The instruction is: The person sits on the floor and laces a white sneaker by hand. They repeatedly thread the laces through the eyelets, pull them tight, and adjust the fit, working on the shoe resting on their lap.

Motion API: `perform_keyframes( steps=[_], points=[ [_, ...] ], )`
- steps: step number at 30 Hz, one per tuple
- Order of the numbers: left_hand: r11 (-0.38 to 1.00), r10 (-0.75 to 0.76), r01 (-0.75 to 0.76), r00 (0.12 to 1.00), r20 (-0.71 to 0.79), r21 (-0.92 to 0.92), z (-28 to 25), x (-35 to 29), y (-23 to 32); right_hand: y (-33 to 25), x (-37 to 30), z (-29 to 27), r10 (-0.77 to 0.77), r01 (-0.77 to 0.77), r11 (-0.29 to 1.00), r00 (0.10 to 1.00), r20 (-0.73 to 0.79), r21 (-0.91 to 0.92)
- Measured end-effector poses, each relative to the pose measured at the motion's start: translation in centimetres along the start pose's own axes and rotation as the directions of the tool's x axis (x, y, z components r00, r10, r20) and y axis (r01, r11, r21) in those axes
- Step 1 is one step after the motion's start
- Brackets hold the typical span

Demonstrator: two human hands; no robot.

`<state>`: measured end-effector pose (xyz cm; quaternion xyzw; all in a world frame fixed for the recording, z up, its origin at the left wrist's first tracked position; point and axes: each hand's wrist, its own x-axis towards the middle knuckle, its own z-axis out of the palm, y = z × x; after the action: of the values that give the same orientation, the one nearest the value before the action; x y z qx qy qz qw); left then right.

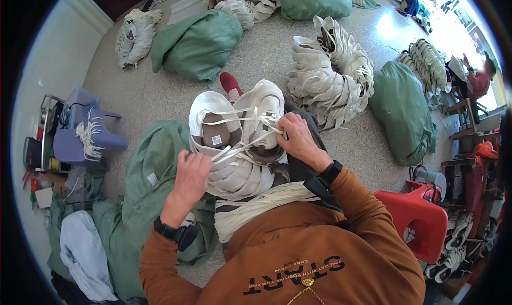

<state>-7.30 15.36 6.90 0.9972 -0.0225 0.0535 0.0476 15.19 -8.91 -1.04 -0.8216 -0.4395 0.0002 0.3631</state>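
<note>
At the far left edge, against the pale wall, a purple plastic chair (88, 134) sits with a bunch of white laces (89, 139) draped over its seat. Just right of it, a green sack (146, 177) slumps across the floor and runs up against the person's lap. Now to the left hand (191, 171): it's curled tight, fingers closed on the flat white straps (229, 153) at the left side of the bundle, a black watch on the wrist. In the lap itself, a stack of white shoe uppers (240, 177) is piled up, and on top lie two of them side by side, the left upper (213, 118) open and showing its brown inside with a small label, the right upper (266, 110) with its white face up. The straps cross over both. And there's the right hand (298, 139), pressed against the right upper's edge, fingertips pinched together on the strap where it crosses. A red shoe (230, 83) pokes out just beyond the pile. Further right, a big heap of strung uppers (330, 75) rests on the speckled floor, then another green sack (402, 110). Low right, a red plastic stool (421, 219) stands just beside the person's elbow.
</note>
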Motion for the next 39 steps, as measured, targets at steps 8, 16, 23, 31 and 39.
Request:
perform_keyframes(
  steps=[8, 16, 23, 31, 39],
  points=[
    [0.969, -0.025, 0.039, 0.998, 0.06, -0.245, -0.3, -3.6, 3.1, 0.0, 0.6, 0.3, 0.024, -0.024, 0.996, 1.0, 0.001, 0.088],
    [0.813, -0.151, 0.069, 0.984, -0.095, -0.578, 1.3, 2.7, 6.8, 0.5, 0.8, -0.6, 0.035, -0.035, 0.999, 0.999, -0.009, -0.011],
    [0.298, -0.28, -0.035, 0.952, -0.123, -0.954, 2.3, 6.5, 8.2, 0.4, 0.9, 0.5, 0.239, -0.224, 0.949, 0.97, -0.044, 0.222],
    [-0.29, -0.411, -0.046, 0.908, 0.081, -0.956, 3.8, 8.2, 7.4, 1.6, 2.4, -0.5, 0.168, -0.261, 0.866, 0.955, 0.243, 0.427],
    [-0.678, -0.347, -0.079, 0.911, 0.223, -0.731, 2.1, 4.6, 1.9, 0.8, 1.8, -0.4, 0.087, -0.115, 0.977, 0.984, 0.156, 0.178]
  ],
)
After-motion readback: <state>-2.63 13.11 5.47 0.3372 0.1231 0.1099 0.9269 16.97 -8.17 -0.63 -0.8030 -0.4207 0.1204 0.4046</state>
